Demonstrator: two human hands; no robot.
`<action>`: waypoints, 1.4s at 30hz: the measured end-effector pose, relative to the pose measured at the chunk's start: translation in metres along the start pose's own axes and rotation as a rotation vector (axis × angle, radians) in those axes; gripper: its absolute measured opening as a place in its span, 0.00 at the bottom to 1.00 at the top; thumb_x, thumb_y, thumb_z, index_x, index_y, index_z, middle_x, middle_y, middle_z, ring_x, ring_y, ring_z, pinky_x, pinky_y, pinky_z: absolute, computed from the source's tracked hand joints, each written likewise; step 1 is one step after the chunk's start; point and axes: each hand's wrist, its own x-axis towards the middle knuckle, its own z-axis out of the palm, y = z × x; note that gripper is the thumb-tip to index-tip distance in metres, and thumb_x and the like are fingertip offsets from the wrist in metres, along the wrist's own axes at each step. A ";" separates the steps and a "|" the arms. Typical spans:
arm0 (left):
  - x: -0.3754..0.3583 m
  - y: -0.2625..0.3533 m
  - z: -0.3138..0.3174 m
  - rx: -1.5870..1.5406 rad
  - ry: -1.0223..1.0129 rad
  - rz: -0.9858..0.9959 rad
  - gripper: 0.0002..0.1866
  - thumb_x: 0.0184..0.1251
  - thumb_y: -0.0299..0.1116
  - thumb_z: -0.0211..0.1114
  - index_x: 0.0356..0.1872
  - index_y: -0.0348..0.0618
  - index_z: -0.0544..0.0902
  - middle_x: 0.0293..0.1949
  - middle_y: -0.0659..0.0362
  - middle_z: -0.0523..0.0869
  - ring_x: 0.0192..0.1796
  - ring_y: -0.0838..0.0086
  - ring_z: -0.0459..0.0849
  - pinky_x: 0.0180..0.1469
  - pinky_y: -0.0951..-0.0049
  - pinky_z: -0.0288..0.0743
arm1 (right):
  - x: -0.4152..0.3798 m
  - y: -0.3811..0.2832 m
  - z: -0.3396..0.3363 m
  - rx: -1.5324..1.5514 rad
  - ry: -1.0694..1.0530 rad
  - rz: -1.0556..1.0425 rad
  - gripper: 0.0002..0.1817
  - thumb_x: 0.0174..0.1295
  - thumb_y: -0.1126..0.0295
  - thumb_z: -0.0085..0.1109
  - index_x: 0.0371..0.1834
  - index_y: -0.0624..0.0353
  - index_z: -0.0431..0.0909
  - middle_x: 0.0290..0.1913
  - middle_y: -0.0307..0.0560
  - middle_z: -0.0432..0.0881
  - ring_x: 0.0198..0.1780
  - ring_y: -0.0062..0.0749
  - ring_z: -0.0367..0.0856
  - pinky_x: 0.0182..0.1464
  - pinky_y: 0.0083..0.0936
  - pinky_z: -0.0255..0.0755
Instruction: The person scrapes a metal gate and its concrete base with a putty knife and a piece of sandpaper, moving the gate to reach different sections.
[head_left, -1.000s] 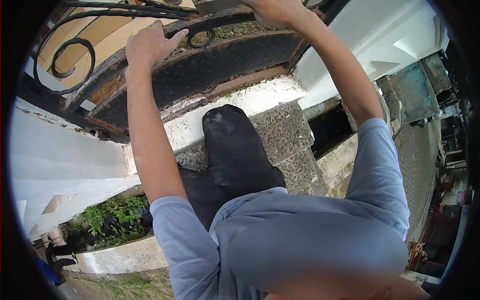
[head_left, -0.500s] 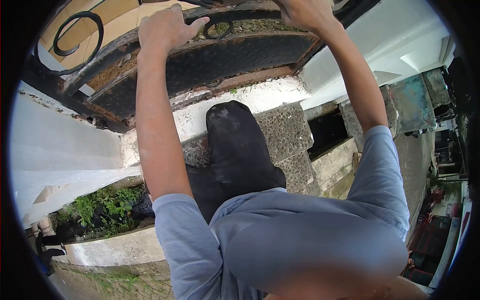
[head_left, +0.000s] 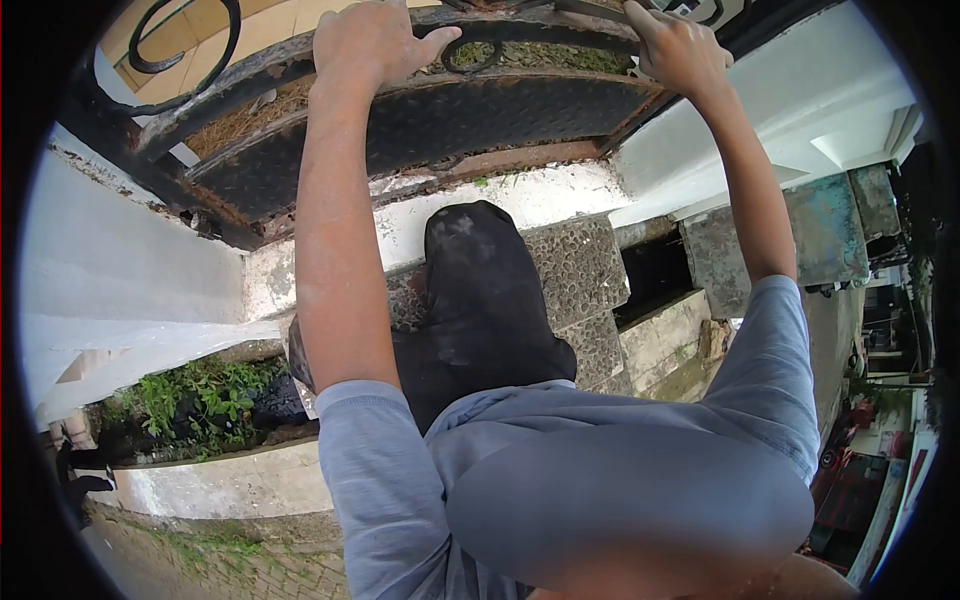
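Note:
A rusty black metal gate (head_left: 450, 125) with curved rails and scrolls spans the top of the view. My left hand (head_left: 370, 45) is closed over its curved upper rail, the thumb pointing right and the fingertips partly cut off by the frame's top edge. Farther right, my right hand (head_left: 684, 50) is by the rail's right end, its fingers curled. A thin dark strip runs left from its fingertips; whether this is a held piece or part of the gate cannot be told. Dry grass and moss lie between the rails.
White walls (head_left: 130, 250) flank the gate, over a chipped white sill (head_left: 560, 188). My dark-clad knee (head_left: 475, 260) is above pebbled slabs (head_left: 580, 265). Green plants (head_left: 205, 400) grow in a ditch at lower left; another dark gap (head_left: 655, 280) opens at right.
My right hand has shifted right and slightly down, toward the gate's right end. The view has moved a little; my left hand stays at the same part of the rail.

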 end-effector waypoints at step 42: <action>-0.162 -0.126 0.110 -2.140 0.494 -0.694 0.27 0.80 0.52 0.46 0.48 0.34 0.78 0.41 0.47 0.86 0.44 0.65 0.86 0.48 0.66 0.81 | 0.068 -0.415 -0.025 1.429 0.105 -0.049 0.10 0.66 0.72 0.52 0.41 0.69 0.65 0.27 0.65 0.82 0.26 0.62 0.83 0.28 0.48 0.76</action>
